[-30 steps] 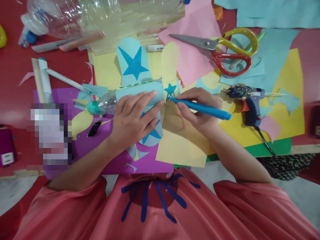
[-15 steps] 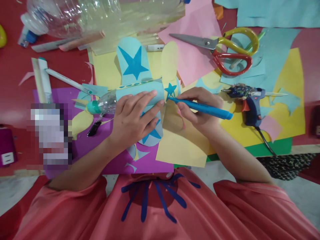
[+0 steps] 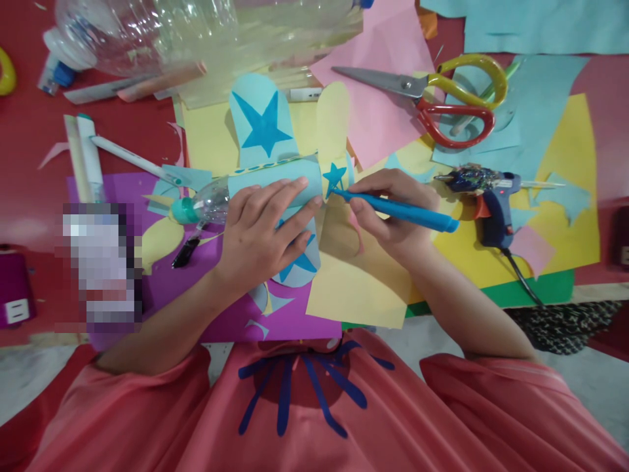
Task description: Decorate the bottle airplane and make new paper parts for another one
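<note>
My left hand lies over a clear plastic bottle wrapped in light blue paper, its fingers curved across the wrap and holding it down. The bottle lies on its side, its green cap to the left. Light blue paper fins with blue stars stick out above and below the wrap. In my right hand a blue marker is pinched, its tip on a small blue star. That star is on a cream paper piece at the bottle's right end; its lower points are partly uncoloured.
Scissors with yellow and red handles lie at upper right. Below them a blue glue gun rests on yellow paper, its cord running off the near edge. Large clear bottles lie at the back left. Paper scraps and pens surround the work.
The marker tip has shifted very slightly within the lower part of the small star. My left hand and the bottle have stayed in place.
</note>
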Motion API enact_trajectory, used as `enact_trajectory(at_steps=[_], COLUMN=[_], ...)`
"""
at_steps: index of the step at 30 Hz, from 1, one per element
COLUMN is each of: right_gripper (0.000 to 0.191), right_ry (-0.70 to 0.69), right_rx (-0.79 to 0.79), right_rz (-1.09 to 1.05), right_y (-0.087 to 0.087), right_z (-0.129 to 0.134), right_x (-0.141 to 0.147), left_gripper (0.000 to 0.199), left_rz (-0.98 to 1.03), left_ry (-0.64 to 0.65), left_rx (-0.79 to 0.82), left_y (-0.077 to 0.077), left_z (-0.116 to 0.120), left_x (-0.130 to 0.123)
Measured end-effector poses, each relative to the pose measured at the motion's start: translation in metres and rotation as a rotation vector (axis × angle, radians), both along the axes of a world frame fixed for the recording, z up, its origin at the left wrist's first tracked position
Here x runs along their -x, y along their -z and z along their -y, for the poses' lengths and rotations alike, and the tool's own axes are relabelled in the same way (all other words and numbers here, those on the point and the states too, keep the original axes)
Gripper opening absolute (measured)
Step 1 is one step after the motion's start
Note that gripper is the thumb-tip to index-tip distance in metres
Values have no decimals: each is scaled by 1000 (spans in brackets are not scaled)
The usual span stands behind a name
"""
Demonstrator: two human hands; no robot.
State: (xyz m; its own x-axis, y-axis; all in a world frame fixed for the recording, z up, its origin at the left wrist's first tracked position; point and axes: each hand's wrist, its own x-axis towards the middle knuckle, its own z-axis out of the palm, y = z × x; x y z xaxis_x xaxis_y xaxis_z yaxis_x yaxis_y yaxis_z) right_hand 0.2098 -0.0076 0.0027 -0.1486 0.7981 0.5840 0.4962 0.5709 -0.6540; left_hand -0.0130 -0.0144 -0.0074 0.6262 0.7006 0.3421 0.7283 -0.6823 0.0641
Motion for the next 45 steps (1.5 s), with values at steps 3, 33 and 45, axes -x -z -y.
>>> enact_trajectory(at_steps=[3, 33, 45], right_gripper=[6, 10, 10], right_ry=[-10, 98, 65], right_rx=[9, -10, 13], right_rz=[4, -17, -19], right_y=[0, -2, -2], right_z=[0, 0, 1], right_x=[-1, 1, 0], left_gripper=[40, 38, 39], left_rz=[19, 23, 56], left_ry=[3, 0, 17], left_rx=[12, 73, 23], left_y=[1, -2, 1], left_z=[0, 0, -1], left_x=[0, 0, 0])
